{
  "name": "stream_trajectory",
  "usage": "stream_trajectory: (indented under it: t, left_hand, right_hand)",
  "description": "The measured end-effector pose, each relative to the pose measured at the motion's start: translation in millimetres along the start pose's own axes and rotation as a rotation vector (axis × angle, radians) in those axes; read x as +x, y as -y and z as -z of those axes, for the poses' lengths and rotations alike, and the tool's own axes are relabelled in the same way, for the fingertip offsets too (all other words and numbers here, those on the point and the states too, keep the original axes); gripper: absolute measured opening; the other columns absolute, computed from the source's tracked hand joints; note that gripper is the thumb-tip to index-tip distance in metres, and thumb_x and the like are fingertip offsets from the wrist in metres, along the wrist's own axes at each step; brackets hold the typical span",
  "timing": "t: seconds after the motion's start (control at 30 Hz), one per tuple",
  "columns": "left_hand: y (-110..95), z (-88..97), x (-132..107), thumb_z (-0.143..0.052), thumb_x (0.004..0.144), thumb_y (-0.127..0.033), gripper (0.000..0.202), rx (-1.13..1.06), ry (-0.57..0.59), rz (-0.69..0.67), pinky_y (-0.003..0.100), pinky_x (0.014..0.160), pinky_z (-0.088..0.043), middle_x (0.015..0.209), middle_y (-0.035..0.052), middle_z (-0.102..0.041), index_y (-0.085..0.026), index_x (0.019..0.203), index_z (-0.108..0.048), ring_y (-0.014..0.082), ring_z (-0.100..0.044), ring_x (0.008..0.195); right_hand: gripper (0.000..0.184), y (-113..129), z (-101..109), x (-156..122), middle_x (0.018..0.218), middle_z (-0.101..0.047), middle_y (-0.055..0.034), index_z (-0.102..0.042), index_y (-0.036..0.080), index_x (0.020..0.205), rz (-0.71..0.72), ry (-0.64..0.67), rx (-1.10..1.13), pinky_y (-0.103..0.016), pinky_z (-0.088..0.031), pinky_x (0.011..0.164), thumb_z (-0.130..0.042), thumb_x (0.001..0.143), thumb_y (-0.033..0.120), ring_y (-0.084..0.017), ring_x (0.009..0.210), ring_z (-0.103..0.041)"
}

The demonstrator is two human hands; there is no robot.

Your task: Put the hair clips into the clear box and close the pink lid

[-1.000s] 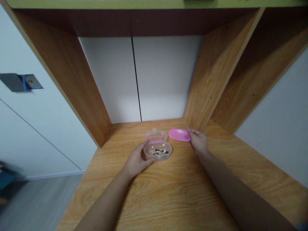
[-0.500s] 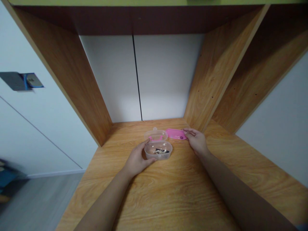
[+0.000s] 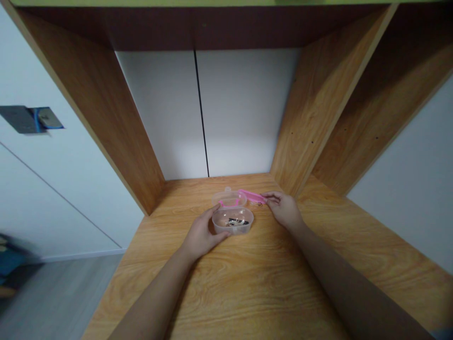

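A small clear plastic box (image 3: 232,221) stands on the wooden desk (image 3: 255,283) with dark metal clips inside. Its clear lid (image 3: 229,199) with a pink clasp is flipped open behind it. My left hand (image 3: 201,235) curls around the box's left side. My right hand (image 3: 283,208) pinches the right end of a pink oval dish (image 3: 252,196), tilted edge-on and held just right of the lid.
Wooden side panels rise on the left (image 3: 106,108) and right (image 3: 311,108) of the desk recess, with a white wall (image 3: 219,113) behind. A second wooden panel and a white wall stand further right. The floor shows at lower left.
My right hand has carried the pink dish leftward toward the open box and tilted it from flat to nearly edge-on. My left hand has stayed on the box.
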State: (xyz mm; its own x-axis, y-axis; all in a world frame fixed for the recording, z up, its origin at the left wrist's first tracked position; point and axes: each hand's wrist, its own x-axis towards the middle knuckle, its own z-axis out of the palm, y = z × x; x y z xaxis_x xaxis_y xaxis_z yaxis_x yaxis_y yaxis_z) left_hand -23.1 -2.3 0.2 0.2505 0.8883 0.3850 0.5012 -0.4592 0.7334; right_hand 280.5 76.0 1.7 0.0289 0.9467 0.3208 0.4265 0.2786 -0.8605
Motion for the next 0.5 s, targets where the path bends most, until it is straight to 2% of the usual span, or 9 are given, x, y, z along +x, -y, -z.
stream_trajectory:
  t: [0.17,0.3,0.5]
  left_hand:
    - [0,0.4,0,-0.084,0.071,-0.033,0.083,-0.010,-0.005,-0.005,0.049,0.113,-0.044,0.144,0.0143,-0.056,-0.020,0.144,-0.047,0.0308,-0.057,0.130]
    - [2,-0.2,0,-0.084,0.072,-0.033,0.083,0.014,0.000,-0.003,0.049,0.112,-0.045,0.144,0.0146,-0.056,-0.019,0.144,-0.047,0.0301,-0.058,0.129]
    - [1,0.2,0,-0.084,0.072,-0.034,0.083,0.021,0.001,-0.012,0.051,0.111,-0.046,0.144,0.0151,-0.056,-0.020,0.144,-0.047,0.0308,-0.058,0.129]
  right_hand:
    - [0.020,-8,8,4,0.092,-0.079,-0.0086,-0.075,0.019,0.095,-0.060,-0.169,-0.074,-0.035,-0.060,0.080,-0.066,0.080,0.027,-0.022,0.082,-0.075]
    - [0.024,-21,17,9,0.088,-0.078,-0.0104,-0.075,0.016,0.096,-0.120,-0.309,-0.014,-0.037,-0.062,0.076,-0.071,0.077,0.031,-0.023,0.076,-0.075]
    - [0.033,-38,18,15,0.094,-0.077,-0.0124,-0.071,0.014,0.105,-0.125,-0.360,0.129,-0.035,-0.065,0.064,-0.071,0.077,0.033,-0.022,0.073,-0.074]
